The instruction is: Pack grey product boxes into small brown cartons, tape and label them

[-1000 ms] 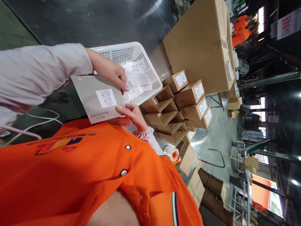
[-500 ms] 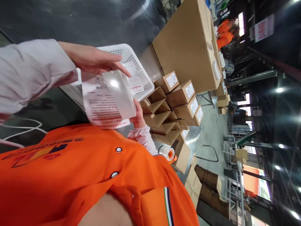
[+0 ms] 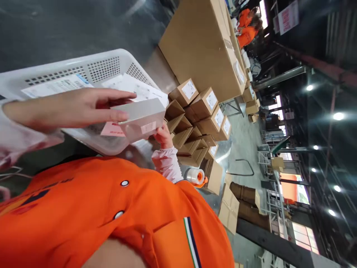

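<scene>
Both hands hold a flat silver-grey box [image 3: 142, 116], seen edge-on over the near rim of a white plastic basket [image 3: 92, 69]. My left hand [image 3: 83, 108] reaches in from the left, fingers stretched along the box's top face and thumb against its side. My right hand [image 3: 163, 137], in a pink sleeve, grips the box's far lower end from below. A leaflet with red print [image 3: 111, 129] is tucked under the box. More printed sheets [image 3: 134, 86] lie in the basket.
Small brown cartons [image 3: 205, 111], some open, some labelled, are stacked past the basket beside a large cardboard box [image 3: 195, 41]. A tape roll on an orange dispenser [image 3: 195, 175] sits near my right elbow. People in orange [image 3: 247, 26] work far off.
The grey box has turned from flat, label up, to edge-on and moved over the basket. My left hand went from pinching its edge to lying along its top.
</scene>
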`<action>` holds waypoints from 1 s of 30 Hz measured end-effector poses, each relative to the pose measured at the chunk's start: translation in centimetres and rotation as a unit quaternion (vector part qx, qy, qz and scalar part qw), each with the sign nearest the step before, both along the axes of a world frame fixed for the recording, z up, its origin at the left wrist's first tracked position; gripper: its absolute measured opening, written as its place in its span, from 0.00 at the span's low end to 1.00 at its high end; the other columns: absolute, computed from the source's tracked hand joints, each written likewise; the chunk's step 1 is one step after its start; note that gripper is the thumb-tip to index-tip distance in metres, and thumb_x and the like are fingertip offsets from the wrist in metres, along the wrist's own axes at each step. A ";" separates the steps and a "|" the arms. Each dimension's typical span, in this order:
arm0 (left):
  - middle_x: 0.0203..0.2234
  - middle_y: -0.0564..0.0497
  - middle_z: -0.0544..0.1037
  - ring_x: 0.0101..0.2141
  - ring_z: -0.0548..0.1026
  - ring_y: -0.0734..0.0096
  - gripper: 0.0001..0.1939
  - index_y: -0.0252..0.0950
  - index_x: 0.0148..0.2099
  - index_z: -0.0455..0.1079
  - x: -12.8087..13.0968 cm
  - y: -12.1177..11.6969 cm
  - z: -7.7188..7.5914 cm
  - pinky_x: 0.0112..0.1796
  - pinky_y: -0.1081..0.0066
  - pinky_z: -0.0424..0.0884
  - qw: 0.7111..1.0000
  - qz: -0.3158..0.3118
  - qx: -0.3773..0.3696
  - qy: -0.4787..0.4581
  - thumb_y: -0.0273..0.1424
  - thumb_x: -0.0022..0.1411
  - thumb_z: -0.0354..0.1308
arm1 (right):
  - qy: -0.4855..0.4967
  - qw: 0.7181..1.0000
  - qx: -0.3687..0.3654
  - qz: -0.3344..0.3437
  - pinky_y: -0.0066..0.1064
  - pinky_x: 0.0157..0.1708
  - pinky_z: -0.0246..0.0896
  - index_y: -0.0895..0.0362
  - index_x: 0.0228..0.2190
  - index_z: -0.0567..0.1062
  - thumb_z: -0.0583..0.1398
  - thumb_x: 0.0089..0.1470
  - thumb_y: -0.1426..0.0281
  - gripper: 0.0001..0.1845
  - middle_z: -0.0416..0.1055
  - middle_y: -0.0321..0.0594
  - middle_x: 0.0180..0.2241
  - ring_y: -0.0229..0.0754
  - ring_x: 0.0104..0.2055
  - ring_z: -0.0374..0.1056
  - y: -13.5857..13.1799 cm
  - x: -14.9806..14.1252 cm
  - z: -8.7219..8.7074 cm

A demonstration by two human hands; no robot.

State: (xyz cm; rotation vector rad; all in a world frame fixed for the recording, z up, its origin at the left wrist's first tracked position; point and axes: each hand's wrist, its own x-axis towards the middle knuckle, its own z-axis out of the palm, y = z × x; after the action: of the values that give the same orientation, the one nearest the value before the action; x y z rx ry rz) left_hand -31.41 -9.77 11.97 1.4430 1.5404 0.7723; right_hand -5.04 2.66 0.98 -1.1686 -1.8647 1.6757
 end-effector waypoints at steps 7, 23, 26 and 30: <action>0.56 0.55 0.83 0.55 0.80 0.43 0.53 0.49 0.70 0.73 1.1 -1.9 -3.1 0.51 0.65 0.79 0.995 0.064 0.031 0.073 0.66 0.44 0.66 | 0.040 0.997 0.068 0.023 0.38 0.63 0.69 0.57 0.42 0.82 0.76 0.42 0.59 0.25 0.81 0.47 0.52 0.50 0.59 0.75 0.2 1.9 4.5; 0.39 0.41 0.85 0.50 0.83 0.44 0.25 0.36 0.40 0.77 2.1 -3.2 -12.4 0.41 0.62 0.86 0.812 0.263 -0.161 -0.496 0.21 0.33 0.68 | 0.144 0.985 0.089 -0.024 0.50 0.75 0.61 0.60 0.57 0.78 0.79 0.28 0.38 0.61 0.75 0.54 0.63 0.60 0.68 0.70 -0.7 0.5 5.1; 0.39 0.39 0.85 0.60 0.78 0.34 0.31 0.36 0.46 0.76 2.3 -3.1 -12.5 0.53 0.47 0.84 0.790 0.272 -0.157 -0.527 0.21 0.33 0.63 | 0.136 0.985 0.076 -0.076 0.48 0.74 0.62 0.59 0.54 0.81 0.72 0.43 0.33 0.50 0.77 0.51 0.62 0.57 0.67 0.71 -0.9 0.3 5.1; 0.42 0.40 0.86 0.67 0.71 0.33 0.39 0.37 0.52 0.76 2.3 -3.2 -11.5 0.61 0.40 0.78 0.766 0.290 -0.138 -0.557 0.20 0.31 0.62 | 0.120 0.985 0.040 -0.118 0.48 0.74 0.62 0.57 0.50 0.83 0.61 0.55 0.29 0.46 0.80 0.48 0.58 0.54 0.66 0.73 -1.0 0.1 5.5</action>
State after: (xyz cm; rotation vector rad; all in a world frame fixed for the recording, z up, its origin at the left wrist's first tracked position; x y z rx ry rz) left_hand -29.10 -13.01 0.46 0.0718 1.0008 1.3551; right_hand -4.99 1.62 6.48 -1.0569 -1.5666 1.5211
